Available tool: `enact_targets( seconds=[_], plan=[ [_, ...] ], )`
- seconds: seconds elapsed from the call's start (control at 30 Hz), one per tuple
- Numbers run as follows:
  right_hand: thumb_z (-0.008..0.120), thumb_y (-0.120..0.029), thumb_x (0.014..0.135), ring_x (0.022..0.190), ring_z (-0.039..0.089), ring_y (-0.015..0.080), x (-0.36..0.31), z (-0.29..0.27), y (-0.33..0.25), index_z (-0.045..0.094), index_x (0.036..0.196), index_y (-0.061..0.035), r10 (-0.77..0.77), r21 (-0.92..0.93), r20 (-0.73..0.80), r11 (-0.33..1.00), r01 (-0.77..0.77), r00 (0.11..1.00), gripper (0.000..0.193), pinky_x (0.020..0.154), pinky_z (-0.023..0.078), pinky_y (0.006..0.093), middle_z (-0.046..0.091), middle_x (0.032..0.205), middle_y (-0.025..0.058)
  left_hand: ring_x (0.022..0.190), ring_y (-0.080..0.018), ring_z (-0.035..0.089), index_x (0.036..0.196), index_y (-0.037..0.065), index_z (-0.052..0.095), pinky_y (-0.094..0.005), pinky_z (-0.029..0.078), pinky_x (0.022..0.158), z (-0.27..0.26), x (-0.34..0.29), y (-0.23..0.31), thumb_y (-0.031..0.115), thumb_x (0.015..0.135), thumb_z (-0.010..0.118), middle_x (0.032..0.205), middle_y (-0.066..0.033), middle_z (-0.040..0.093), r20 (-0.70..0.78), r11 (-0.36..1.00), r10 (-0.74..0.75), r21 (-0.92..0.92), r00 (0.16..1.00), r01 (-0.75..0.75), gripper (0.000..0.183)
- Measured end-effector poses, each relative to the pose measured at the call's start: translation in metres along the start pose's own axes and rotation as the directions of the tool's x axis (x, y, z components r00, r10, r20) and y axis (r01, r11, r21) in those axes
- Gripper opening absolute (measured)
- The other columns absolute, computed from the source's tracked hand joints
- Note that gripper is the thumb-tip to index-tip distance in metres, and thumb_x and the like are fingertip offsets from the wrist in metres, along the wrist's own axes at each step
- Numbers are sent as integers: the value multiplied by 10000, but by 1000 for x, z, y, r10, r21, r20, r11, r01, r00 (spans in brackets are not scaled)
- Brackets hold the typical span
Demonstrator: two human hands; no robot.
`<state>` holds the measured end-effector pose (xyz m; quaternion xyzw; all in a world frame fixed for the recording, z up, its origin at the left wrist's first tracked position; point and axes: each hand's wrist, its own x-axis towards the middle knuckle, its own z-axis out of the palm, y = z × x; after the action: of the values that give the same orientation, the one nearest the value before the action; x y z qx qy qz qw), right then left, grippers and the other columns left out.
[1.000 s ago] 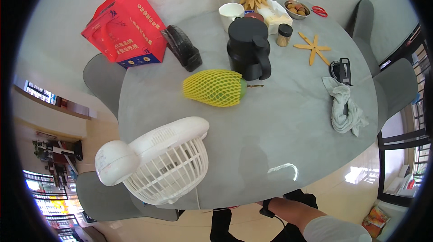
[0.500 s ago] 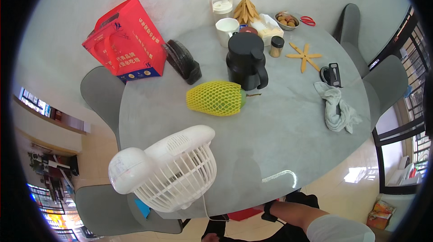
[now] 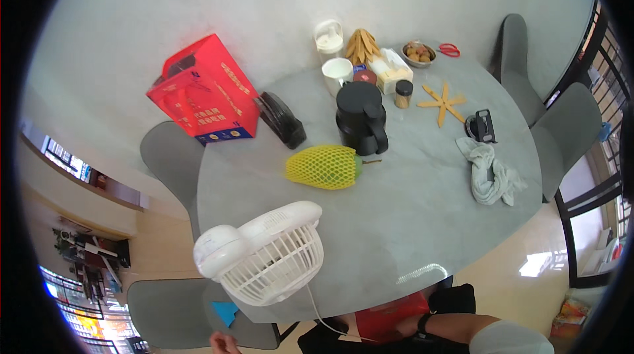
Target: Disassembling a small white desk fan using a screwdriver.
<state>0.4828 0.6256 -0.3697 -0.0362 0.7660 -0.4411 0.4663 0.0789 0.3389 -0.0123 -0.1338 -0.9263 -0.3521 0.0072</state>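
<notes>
My right hand [image 3: 409,326] is low at the table's front edge, closed on a flat red item [image 3: 391,315] over my lap; its exact kind is unclear and the table edge partly covers it. A dark band circles that wrist. At the lower edge, my left hand [image 3: 225,343] shows only in part, fingers loosely apart and holding nothing, close to a blue piece [image 3: 225,312] on the grey chair [image 3: 170,304]. A white fan [image 3: 264,251] lies on the near left of the table, its cord [image 3: 316,311] hanging over the edge.
On the grey table [image 3: 396,222] are a netted papaya [image 3: 323,167], black jug [image 3: 361,118], black stacked item [image 3: 282,120], white mug [image 3: 337,75], tissue box [image 3: 394,80], shaker jar [image 3: 403,94], wooden star trivet [image 3: 442,104] and cloth [image 3: 490,172]. A red bag [image 3: 208,93] stands far left.
The view has shifted, so the table sits lower and further right. More of the red item shows with my right hand at it. My left hand has moved left, near the chair.
</notes>
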Motion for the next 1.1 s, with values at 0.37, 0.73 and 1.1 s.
enact_targets(
  seconds=[0.37,0.73,1.1],
  plan=[
    [680,-259,988,856,725,245,-357,-168,-131,685,1168,-57,207,388,-454,922,-17,867,271,769,564,390,742,969,109,1351,-297,496,1473,8,474,-411,437,1077,-7,125,238,134,897,746,1492,-171,506,-37,808,574,-137,818,-573,649],
    [681,-147,938,880,653,404,-383,-322,-112,604,1163,12,69,18,-973,974,-225,222,286,791,514,442,665,900,224,1365,-266,512,1532,6,386,-374,403,1136,55,122,246,249,890,796,1474,-170,530,137,743,531,-549,836,-382,799],
    [694,-182,916,1065,615,470,-338,-359,-64,574,1247,6,27,-41,-994,795,-605,102,399,908,519,517,606,1130,259,1045,-264,707,1266,1,599,-381,535,900,60,96,246,360,926,773,1136,-163,731,14,788,517,-398,856,-470,524]
  ],
)
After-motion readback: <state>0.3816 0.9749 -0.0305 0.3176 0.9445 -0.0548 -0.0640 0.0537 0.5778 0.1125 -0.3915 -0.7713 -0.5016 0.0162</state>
